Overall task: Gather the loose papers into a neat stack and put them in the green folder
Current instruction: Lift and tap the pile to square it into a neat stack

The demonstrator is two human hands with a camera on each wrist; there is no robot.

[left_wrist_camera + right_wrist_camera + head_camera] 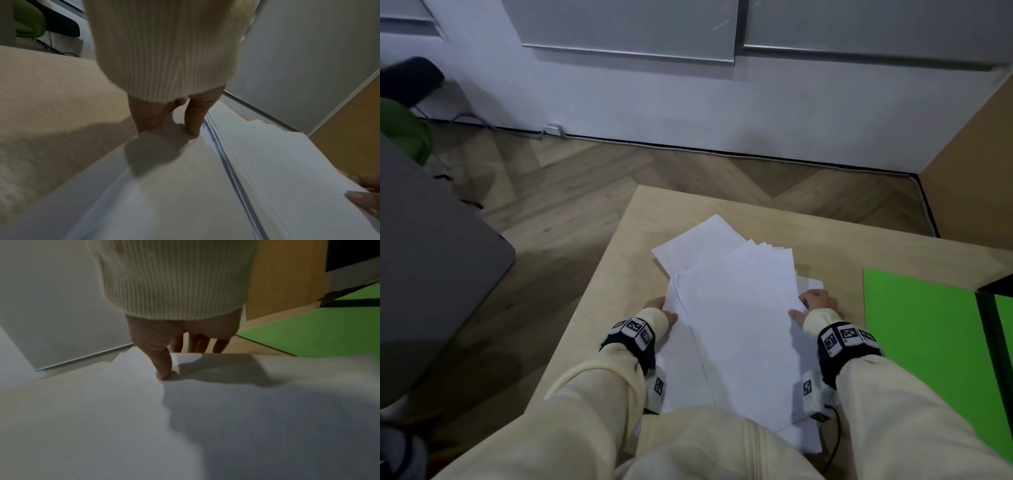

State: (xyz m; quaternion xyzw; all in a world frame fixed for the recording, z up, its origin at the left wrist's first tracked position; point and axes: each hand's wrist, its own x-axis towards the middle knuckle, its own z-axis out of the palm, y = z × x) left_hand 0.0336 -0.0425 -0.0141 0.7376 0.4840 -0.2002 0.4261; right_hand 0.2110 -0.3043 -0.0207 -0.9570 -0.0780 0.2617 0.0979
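Gathering is under way: the left hand (656, 306) and right hand (818, 301) each grasp a side edge of the fanned papers (736, 308) on the worktop (599, 294). Next they likely need squaring before going into the folder (917, 329) just right of the papers.

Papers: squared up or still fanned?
Fanned. The papers show staggered far corners and offset side edges; left hand and right hand grip the sides.

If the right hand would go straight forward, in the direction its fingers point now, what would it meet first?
Probably nothing solid soon. The right hand grips the right edge of the papers, fingers pointing away from the body. Ahead lies one sheet corner, then bare table; the green folder lies off to its right.
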